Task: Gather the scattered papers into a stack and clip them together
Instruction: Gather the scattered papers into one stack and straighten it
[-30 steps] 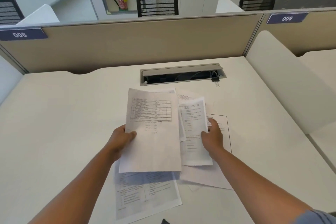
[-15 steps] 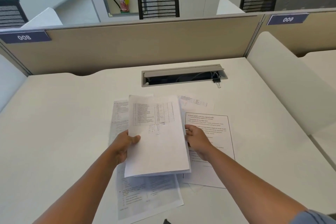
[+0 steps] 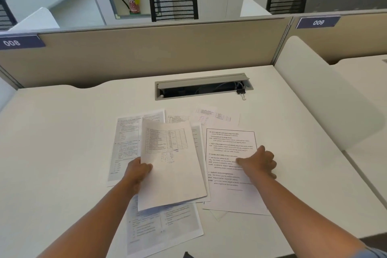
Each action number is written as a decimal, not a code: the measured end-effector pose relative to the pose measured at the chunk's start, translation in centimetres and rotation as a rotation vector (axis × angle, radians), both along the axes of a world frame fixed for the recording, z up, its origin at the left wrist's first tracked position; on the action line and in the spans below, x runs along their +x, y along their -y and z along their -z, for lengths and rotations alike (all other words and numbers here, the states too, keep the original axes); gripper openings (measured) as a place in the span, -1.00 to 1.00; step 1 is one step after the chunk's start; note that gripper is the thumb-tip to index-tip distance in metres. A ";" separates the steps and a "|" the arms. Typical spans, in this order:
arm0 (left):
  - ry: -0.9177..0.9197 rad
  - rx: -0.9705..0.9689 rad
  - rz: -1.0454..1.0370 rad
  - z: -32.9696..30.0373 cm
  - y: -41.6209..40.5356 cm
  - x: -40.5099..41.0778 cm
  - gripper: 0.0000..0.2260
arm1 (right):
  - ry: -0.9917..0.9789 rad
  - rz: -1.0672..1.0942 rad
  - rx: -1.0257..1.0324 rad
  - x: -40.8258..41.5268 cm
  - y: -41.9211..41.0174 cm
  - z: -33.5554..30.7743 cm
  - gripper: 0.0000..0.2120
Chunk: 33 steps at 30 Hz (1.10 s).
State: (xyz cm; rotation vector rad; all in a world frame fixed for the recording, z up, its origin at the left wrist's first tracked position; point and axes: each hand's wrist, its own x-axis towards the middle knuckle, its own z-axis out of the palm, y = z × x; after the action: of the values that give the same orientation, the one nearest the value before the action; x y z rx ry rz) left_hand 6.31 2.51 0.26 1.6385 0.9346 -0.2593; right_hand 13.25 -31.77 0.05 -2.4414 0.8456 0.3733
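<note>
left hand (image 3: 137, 170): grasping a gathered stack (image 3: 171, 165) by its left edge, mid-desk; sheet count hidden. right hand (image 3: 258, 162): fingers curled, pressing a bordered sheet (image 3: 231, 146). loose papers beneath overlap, count unclear. one binder clip (image 3: 241, 92) at the cable slot's (image 3: 201, 88) right end, far edge.

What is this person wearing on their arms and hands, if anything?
Both forearms are bare. The left hand and right hand show no gloves, rings or watch. A blue-grey sleeve edge shows at the right upper arm, bottom right of the frame.
</note>
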 end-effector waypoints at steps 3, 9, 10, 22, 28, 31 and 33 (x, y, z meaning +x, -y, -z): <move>0.005 0.022 0.014 0.1 0.0 0.0 -0.77 | -0.025 -0.010 0.002 0.0 0.9 0.2 -0.15; -0.004 0.022 0.027 0.1 0.0 0.0 -0.77 | 0.154 0.058 0.214 0.2 1.9 0.6 -0.56; -0.005 0.024 0.030 0.0 0.0 0.0 -0.78 | 0.190 0.072 0.221 0.3 2.0 0.9 -0.75; -0.009 -0.006 0.047 0.1 -0.4 -0.3 -0.74 | 0.521 -0.063 0.327 2.7 3.3 -3.4 -0.66; -0.006 -0.012 0.066 -0.3 -0.1 -0.5 -0.75 | 0.592 -0.037 0.435 3.9 3.5 -4.6 -0.73; -0.006 -0.034 0.076 -0.6 0.0 -0.6 -0.76 | 0.571 -0.075 0.477 4.0 2.4 -4.8 -0.73; 0.010 -0.053 0.089 -0.7 0.1 -0.5 -0.75 | 0.522 -0.100 0.506 3.8 1.4 -4.7 -0.74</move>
State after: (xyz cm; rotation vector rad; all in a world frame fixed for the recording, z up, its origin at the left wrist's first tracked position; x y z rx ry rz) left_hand 5.78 2.44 0.99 1.6332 0.8417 -0.3343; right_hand 17.09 -33.15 4.75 -1.9673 0.3480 -0.0267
